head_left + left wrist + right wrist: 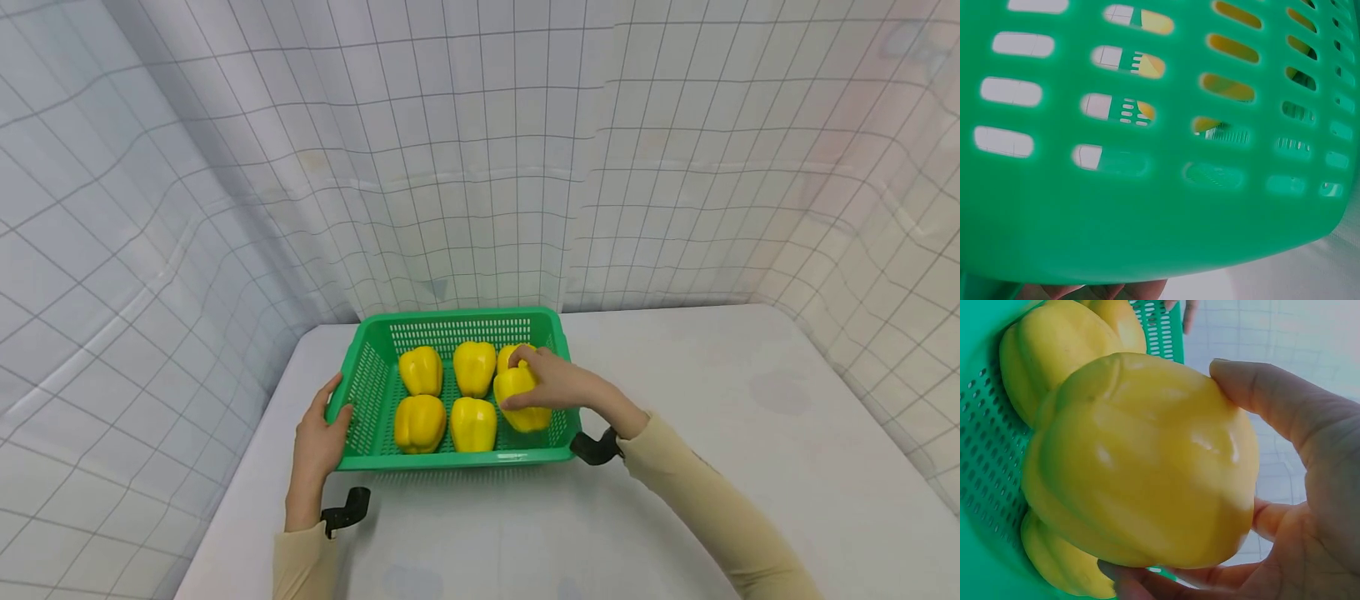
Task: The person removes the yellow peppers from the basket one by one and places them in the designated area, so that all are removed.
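A green slotted plastic basket [457, 460] stands on the white table, with several yellow bell peppers [420, 423] in two rows inside. My left hand [317, 442] grips the basket's left rim, thumb on the inner side and fingers outside. In the left wrist view the green basket wall [1116, 219] fills most of the picture, and only some fingertips [1144, 289] show below it. My right hand [558, 382] holds a yellow bell pepper [519, 412] at the basket's right end. The right wrist view shows this bell pepper [1147, 462] between thumb and fingers, partly covering other peppers.
White curtains with a dark grid [480, 167] hang behind the basket and along both sides. The white tabletop [697, 375] extends to the right and in front of the basket. Black wrist mounts [596, 448] stick out beside both hands.
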`<state>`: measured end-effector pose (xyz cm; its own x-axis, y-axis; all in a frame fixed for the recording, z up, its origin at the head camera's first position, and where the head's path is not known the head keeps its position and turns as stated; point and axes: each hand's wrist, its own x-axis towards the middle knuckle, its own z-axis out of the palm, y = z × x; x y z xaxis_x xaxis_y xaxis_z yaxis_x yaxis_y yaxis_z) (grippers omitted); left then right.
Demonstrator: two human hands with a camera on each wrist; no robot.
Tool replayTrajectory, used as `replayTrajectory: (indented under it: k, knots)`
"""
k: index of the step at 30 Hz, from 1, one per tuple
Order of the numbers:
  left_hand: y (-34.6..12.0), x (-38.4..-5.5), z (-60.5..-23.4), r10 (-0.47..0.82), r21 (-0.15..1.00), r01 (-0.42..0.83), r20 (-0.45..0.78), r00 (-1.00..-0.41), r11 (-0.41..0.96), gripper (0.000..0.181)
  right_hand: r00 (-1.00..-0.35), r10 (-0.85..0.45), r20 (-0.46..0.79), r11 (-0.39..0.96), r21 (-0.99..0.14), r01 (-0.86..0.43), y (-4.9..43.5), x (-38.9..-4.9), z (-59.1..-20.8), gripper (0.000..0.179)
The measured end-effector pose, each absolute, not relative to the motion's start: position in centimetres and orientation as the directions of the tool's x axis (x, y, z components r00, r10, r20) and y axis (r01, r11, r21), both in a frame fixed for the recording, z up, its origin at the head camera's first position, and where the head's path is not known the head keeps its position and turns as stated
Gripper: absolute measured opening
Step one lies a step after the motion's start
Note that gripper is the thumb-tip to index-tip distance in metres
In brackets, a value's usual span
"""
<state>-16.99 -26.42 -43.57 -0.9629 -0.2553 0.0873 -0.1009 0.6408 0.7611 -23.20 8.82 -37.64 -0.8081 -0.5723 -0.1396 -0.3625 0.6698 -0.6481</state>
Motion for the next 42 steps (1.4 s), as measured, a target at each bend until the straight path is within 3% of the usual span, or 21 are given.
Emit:
replayTrajectory:
  k: [7,21,42]
  knots:
    - [-26.4,-17.0,-43.6,-0.253,0.762,-0.104,0.080,-0.964,0.639,0.053,-0.831,-0.553,-0.055,0.616,-0.698,-0.364,9.4,-23.1,-37.9,0.056]
    - [-26.6,-17.0,-43.7,-0.255,0.761,-0.104,0.082,-0.963,0.640,0.052,-0.933,-0.348,0.094,0.563,-0.775,-0.288,10.2,-22.3,-38.4,0.065]
    - [-26.4,-17.0,-43.7,-0.260,0.779,-0.098,0.086,-0.962,0.620,0.052,-0.947,-0.107,0.303,0.398,-0.860,-0.320,12.0,-22.7,-40.2,0.065]
